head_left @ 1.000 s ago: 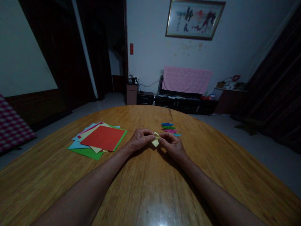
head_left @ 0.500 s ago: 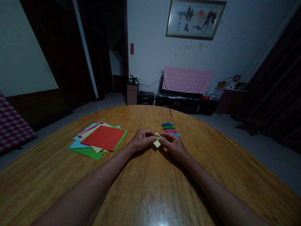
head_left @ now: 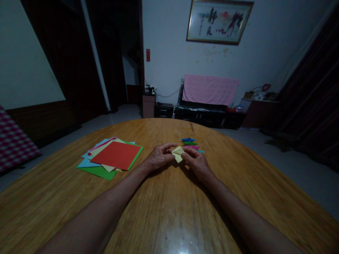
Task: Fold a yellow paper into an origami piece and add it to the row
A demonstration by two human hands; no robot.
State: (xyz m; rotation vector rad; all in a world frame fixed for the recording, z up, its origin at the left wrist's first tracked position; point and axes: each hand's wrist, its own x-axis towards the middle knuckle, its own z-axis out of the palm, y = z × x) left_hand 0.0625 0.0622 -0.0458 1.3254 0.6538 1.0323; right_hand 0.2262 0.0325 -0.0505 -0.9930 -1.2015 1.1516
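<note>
A small folded piece of pale yellow paper (head_left: 178, 154) is held between both hands just above the round wooden table (head_left: 169, 208). My left hand (head_left: 158, 156) pinches its left side, fingers curled. My right hand (head_left: 196, 161) pinches its right side from behind. Just beyond my right hand lies a short row of small folded paper shapes (head_left: 191, 144), blue, green and pink. To the left of my left hand a loose stack of coloured paper sheets (head_left: 112, 157) lies flat, a red sheet on top.
Beyond the table's far edge stands a low dark cabinet (head_left: 206, 114) draped with a pink cloth (head_left: 209, 89). A framed picture (head_left: 218, 21) hangs on the wall. A checked cloth (head_left: 13, 143) shows at the far left.
The yellow paper has been turned between the fingers and shows a wider, more opened face. Both hands stay in nearly the same spot.
</note>
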